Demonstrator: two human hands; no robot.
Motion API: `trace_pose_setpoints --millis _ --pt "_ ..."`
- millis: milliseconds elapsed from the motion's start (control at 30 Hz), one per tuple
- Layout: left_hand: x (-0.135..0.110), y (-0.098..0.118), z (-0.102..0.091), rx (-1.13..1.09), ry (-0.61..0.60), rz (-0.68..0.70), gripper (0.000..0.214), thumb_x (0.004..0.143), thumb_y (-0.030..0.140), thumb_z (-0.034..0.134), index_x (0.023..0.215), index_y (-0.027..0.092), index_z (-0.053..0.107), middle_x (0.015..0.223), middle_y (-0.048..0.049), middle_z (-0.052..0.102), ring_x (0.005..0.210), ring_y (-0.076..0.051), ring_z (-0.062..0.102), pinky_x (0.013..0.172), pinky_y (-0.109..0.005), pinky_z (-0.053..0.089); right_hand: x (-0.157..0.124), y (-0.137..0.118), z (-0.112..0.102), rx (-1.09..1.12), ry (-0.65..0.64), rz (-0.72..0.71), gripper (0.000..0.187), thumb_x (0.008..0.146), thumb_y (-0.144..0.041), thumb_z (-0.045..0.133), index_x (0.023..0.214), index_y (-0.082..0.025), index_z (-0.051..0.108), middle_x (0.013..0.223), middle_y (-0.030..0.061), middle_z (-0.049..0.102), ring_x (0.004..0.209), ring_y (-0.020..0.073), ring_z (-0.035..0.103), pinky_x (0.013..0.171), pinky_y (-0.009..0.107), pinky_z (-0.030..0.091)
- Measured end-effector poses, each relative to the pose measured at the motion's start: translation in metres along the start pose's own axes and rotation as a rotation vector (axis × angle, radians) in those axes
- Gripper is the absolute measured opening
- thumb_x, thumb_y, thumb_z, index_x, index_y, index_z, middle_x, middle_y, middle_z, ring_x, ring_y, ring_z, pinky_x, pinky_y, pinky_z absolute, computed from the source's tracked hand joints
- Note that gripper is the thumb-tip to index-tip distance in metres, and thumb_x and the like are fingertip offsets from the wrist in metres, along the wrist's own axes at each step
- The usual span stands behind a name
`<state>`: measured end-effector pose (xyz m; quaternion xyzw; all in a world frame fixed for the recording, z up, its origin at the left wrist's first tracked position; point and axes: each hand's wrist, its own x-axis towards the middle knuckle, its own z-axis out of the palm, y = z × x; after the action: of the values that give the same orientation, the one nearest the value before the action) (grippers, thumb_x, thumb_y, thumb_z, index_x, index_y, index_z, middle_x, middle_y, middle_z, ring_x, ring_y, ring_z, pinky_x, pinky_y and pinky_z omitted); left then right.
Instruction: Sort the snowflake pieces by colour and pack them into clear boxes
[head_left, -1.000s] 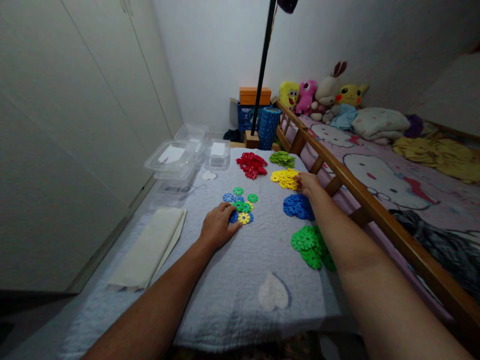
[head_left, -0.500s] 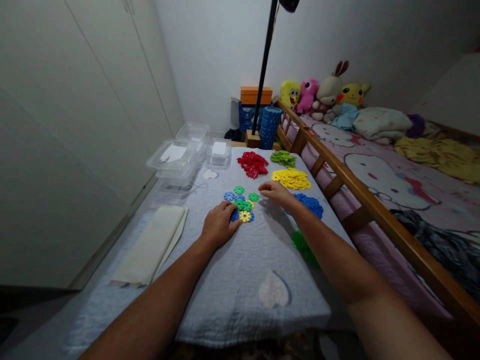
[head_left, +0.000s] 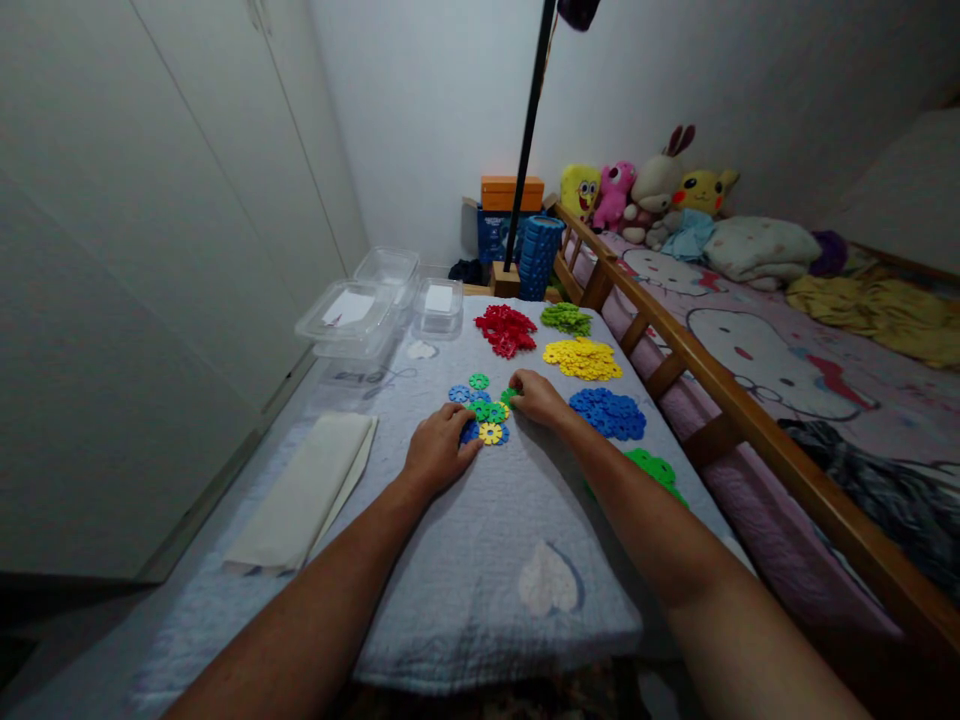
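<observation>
A flat cluster of joined plastic flower discs, blue, green and yellow, lies on the pale quilted cloth. My left hand rests on the cluster's near left side, fingers curled down onto a blue disc. My right hand is at the cluster's right edge beside a green disc, its fingers pinched together; what they hold is hidden. Sorted piles lie behind and to the right: red, light green, yellow, blue and green, the last partly behind my right forearm.
Clear plastic containers and a small tub stand at the far left of the cloth. A folded cream cloth lies at the left. A wooden bed rail runs along the right. A black pole rises behind.
My right hand left the yellow pile and came leftward to the right edge of the disc cluster. My left hand stayed on the cluster.
</observation>
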<state>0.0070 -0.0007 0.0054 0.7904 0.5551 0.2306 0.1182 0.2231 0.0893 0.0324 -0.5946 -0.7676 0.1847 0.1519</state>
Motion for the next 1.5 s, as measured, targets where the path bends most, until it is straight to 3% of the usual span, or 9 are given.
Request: trace_pose_setpoints --millis 200,300,467,667,833,1100,1267,1400,1500 --pt "0.000 0.000 0.000 0.009 0.000 0.014 0.036 0.087 0.036 0.065 0.121 0.024 0.067 0.130 -0.0099 0.064 0.114 -0.028 0.065 0.099 -0.041 0.052 -0.024 0.024 -0.034 0.300 0.027 0.085 0.006 0.074 -0.012 0.061 0.078 -0.017 0.061 0.072 -0.0029 0.061 0.067 0.0120 0.054 0.065 0.023 0.040" --pt "0.000 0.001 -0.001 0.011 -0.004 0.009 0.037 0.087 0.037 0.065 0.122 0.024 0.067 0.130 -0.0101 0.064 0.113 -0.028 0.065 0.099 -0.041 0.052 -0.052 0.044 -0.058 0.522 0.057 0.159 0.005 0.071 -0.017 0.063 0.076 -0.018 0.063 0.067 -0.0039 0.059 0.063 0.0116 0.053 0.061 0.023 0.040" --pt "0.000 0.001 -0.002 0.036 -0.015 -0.004 0.037 0.088 0.038 0.065 0.121 0.022 0.067 0.130 -0.0106 0.065 0.112 -0.029 0.066 0.098 -0.041 0.053 -0.109 0.077 -0.090 0.622 0.140 0.296 0.017 0.067 -0.026 0.071 0.080 -0.017 0.068 0.070 -0.0007 0.064 0.062 0.0129 0.054 0.059 0.025 0.041" --pt "0.002 -0.002 0.002 0.011 0.007 0.033 0.036 0.088 0.039 0.064 0.120 0.022 0.068 0.128 -0.0104 0.065 0.113 -0.028 0.065 0.099 -0.041 0.053 -0.167 0.102 -0.095 0.580 0.218 0.377 0.029 0.065 -0.041 0.072 0.080 -0.017 0.072 0.070 -0.0001 0.066 0.063 0.0140 0.054 0.059 0.026 0.040" --pt "0.002 -0.005 0.004 -0.003 0.031 0.047 0.039 0.086 0.039 0.065 0.120 0.021 0.068 0.128 -0.0120 0.065 0.117 -0.029 0.062 0.104 -0.042 0.050 -0.193 0.104 -0.089 0.580 0.193 0.365 0.030 0.066 -0.044 0.072 0.082 -0.018 0.073 0.075 0.0021 0.069 0.067 0.0162 0.059 0.061 0.027 0.044" --pt "-0.001 -0.001 0.006 0.153 0.086 -0.062 0.065 0.079 0.054 0.073 0.135 0.023 0.062 0.149 -0.0162 0.052 0.134 -0.039 0.048 0.109 -0.054 0.040 -0.200 0.106 -0.075 0.308 0.203 0.230 0.020 0.077 -0.035 0.061 0.082 -0.020 0.074 0.084 0.0038 0.070 0.077 0.0192 0.065 0.073 0.031 0.050" --pt "0.000 0.003 0.008 0.225 0.047 -0.155 0.089 0.077 0.062 0.071 0.149 0.015 0.047 0.158 -0.0250 0.039 0.147 -0.043 0.033 0.118 -0.057 0.028 -0.195 0.104 -0.070 0.077 0.278 0.162 0.015 0.079 -0.025 0.061 0.085 -0.020 0.075 0.090 0.0048 0.069 0.086 0.0197 0.064 0.081 0.031 0.049" --pt "0.000 0.005 0.009 0.242 0.003 -0.184 0.093 0.079 0.064 0.068 0.152 0.012 0.042 0.158 -0.0257 0.039 0.148 -0.043 0.032 0.119 -0.056 0.025 -0.176 0.074 -0.067 0.058 0.332 0.126 0.018 0.085 -0.024 0.060 0.094 -0.018 0.074 0.095 0.0069 0.069 0.082 0.0187 0.063 0.080 0.032 0.049" --pt "0.000 0.005 0.011 0.248 0.003 -0.170 0.091 0.082 0.065 0.065 0.152 0.012 0.041 0.154 -0.0244 0.043 0.146 -0.041 0.036 0.118 -0.054 0.027 -0.150 0.036 -0.055 0.073 0.238 0.037 0.020 0.088 -0.021 0.059 0.100 -0.017 0.074 0.100 0.0079 0.070 0.084 0.0187 0.064 0.082 0.032 0.049"
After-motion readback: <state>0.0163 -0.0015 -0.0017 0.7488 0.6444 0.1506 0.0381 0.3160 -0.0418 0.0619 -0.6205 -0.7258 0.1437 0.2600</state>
